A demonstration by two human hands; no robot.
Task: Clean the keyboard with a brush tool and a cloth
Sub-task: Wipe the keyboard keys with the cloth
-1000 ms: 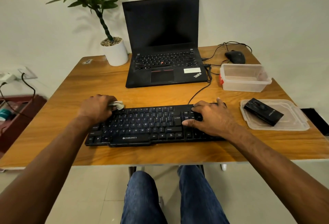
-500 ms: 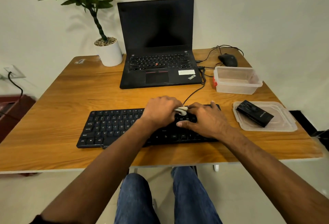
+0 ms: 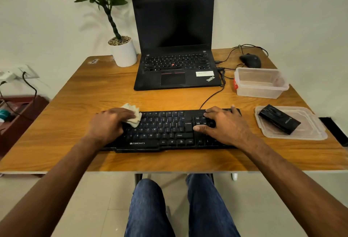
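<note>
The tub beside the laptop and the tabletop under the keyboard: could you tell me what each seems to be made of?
The tub looks like clear, slightly frosted plastic: the table shows through its walls. The tabletop shows glossy wood grain with a pale edge, so probably laminate or veneer.

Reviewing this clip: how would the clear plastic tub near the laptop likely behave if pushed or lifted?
The clear plastic tub looks empty and thin-walled, so it is probably light and would slide easily on the smooth table. Its low, wide shape suggests it is unlikely to tip. The walls may flex under a squeeze.
</note>
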